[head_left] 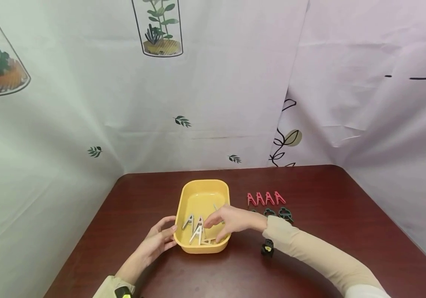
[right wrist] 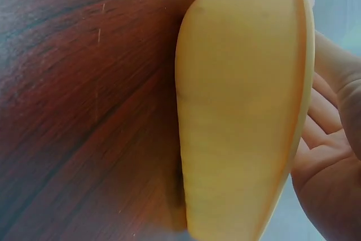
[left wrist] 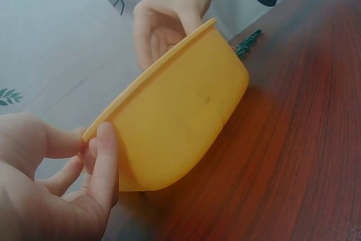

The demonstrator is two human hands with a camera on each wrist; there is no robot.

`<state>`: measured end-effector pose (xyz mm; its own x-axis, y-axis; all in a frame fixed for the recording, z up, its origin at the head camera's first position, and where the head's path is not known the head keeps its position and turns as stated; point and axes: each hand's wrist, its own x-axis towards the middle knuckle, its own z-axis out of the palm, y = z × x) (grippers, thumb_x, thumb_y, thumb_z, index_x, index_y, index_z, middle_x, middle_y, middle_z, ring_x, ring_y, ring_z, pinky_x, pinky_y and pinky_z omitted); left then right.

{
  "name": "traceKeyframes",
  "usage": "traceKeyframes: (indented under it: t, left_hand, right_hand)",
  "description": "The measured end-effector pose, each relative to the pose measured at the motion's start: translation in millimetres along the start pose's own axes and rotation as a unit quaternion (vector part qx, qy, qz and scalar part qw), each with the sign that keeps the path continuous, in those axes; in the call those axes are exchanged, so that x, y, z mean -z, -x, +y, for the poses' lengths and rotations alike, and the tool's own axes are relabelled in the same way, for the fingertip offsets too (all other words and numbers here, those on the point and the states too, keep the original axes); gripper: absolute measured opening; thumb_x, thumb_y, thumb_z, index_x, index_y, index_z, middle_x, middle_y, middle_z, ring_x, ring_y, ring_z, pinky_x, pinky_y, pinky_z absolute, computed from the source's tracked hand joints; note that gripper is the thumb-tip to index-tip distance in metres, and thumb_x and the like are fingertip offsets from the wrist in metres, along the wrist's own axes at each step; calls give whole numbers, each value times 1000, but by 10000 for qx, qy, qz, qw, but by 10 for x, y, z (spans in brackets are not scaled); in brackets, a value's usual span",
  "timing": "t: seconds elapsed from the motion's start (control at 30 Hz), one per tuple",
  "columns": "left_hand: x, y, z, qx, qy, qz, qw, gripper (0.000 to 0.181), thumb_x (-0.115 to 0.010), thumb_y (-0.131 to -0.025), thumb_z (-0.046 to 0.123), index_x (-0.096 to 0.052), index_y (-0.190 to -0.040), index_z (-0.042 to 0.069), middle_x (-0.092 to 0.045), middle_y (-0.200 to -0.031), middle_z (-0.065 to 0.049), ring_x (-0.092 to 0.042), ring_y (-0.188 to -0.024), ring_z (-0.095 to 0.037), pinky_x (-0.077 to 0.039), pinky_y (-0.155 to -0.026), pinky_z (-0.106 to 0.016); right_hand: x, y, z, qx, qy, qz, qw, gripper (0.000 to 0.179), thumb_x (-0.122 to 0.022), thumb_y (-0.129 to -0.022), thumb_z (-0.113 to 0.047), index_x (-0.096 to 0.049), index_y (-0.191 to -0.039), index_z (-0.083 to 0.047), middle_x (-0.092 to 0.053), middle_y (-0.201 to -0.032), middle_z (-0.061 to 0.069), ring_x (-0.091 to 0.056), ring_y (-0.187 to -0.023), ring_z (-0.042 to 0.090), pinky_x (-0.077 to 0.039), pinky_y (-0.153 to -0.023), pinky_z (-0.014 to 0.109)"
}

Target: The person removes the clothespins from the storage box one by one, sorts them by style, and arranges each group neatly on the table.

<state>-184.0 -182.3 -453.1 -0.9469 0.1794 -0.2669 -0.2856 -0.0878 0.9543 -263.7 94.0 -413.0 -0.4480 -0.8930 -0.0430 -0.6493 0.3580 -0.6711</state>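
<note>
A yellow plastic tub (head_left: 205,188) stands on the table. My left hand (head_left: 157,240) holds its left rim; in the left wrist view the thumb lies at the rim and the fingers press the outer wall (left wrist: 169,117). Over the right side of the tub, my right hand (head_left: 231,219) reaches in with thumb and fingers apart, and nothing shows between them. Near its fingertips lie a white clothespin (head_left: 196,234) and a beige clothespin (head_left: 209,241). A grey clothespin (head_left: 188,221) rests farther left. Part of a light blue item (head_left: 215,207) shows beside the hand.
Several pink clothespins (head_left: 260,199) stand in a row on the table right of the tub. Dark green round clips (head_left: 285,214) lie just in front of them, partly hidden by the right arm. Printed fabric hangs behind the dark red table (head_left: 153,190).
</note>
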Motion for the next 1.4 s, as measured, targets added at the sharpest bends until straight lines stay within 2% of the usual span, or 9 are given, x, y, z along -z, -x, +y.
traceKeyframes:
  t: [0.23, 0.33, 0.5, 0.7, 0.83, 1.1, 1.4]
  left_hand:
    - [1, -22, -17, -15, -16, 20, 10000, 46, -56, -97, 15, -34, -138, 9, -61, -86, 3, -60, -71, -7, -55, -71, -23]
    - [-2, -21, -18, -19, -23, 24, 10000, 46, -56, -97, 15, -34, -137, 9, -61, -86, 3, -60, -71, -7, -55, -71, -23]
    - [-10, -22, -20, -14, -25, 32, 10000, 48, -57, -97, 16, -34, -138, 8, -61, -87, 2, -60, -72, -7, -55, -71, -24]
    - [-7, -18, -27, -31, -17, 52, 10000, 47, -56, -97, 17, -34, -138, 8, -60, -86, 2, -59, -71, -7, -54, -71, -23]
    - [-8, -9, -20, -26, 0, 58, 10000, 47, -56, -98, 16, -34, -138, 9, -60, -85, 3, -59, -70, -6, -54, -70, -22]
    - [-18, 8, 17, -45, 105, -84, 9999, 52, -55, -98, 15, -28, -142, 5, -58, -85, 5, -58, -70, -5, -54, -69, -20]
    - [-15, 10, 24, -10, 104, -80, 9999, 52, -55, -98, 16, -29, -142, 6, -59, -85, 5, -59, -70, -5, -54, -69, -20]
  right_hand:
    - [-41, -62, -48, 140, 846, -316, 9958, 37, -78, -81, -16, -69, -117, -12, -71, -113, -2, -66, -104, 8, -50, -92, 19]
    - [-65, -102, -51, 144, 1211, -426, 9916, 33, -77, -82, -16, -70, -114, -13, -72, -109, -4, -66, -100, 3, -50, -89, 16]
    - [-116, -173, -62, 279, 1941, -596, 9788, 25, -75, -83, -14, -72, -108, -15, -72, -100, -8, -63, -92, -4, -48, -82, 9]
    - [-144, -224, -114, 303, 2623, -622, 9625, 17, -76, -82, -14, -72, -98, -17, -68, -84, -10, -56, -74, -2, -43, -68, 7]
    - [-177, -263, -91, 192, 2732, -615, 9598, 15, -74, -82, -11, -72, -94, -19, -65, -79, -11, -51, -68, -2, -40, -62, 7]
    - [-163, -296, -69, -134, 2286, -294, 9730, 27, -83, -72, -12, -71, -95, -16, -65, -84, -11, -55, -76, 1, -44, -69, 11]
    - [-145, -325, -56, -78, 2520, -403, 9668, 30, -85, -69, -11, -73, -96, -16, -66, -84, -11, -53, -75, 2, -42, -67, 11]
